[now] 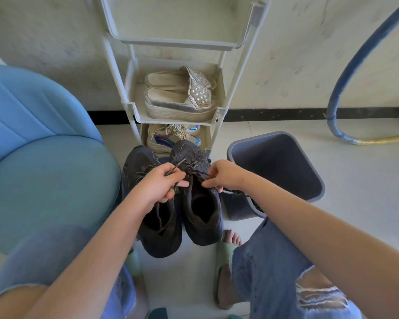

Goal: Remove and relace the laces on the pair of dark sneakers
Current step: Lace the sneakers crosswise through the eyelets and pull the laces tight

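Observation:
Two dark sneakers stand side by side on the floor between my knees, toes pointing away from me. My left hand (158, 184) hovers over the left sneaker (158, 226) and grips one end of a dark lace (176, 168), whose tip sticks up past my fingers while its slack trails into that shoe. My right hand (225, 174) is at the throat of the right sneaker (202, 212) and pinches the other strand of lace, which runs off to the right past my wrist. Lace crossings on the right sneaker lie between my two hands.
A white shoe rack (134, 111) stands right behind the sneakers, with silver platform sandals (180, 97) and pale trainers (168, 137) on it. A grey bin (274, 166) is at the right, a blue chair (44, 143) at the left. A blue hose (346, 72) curves along the wall.

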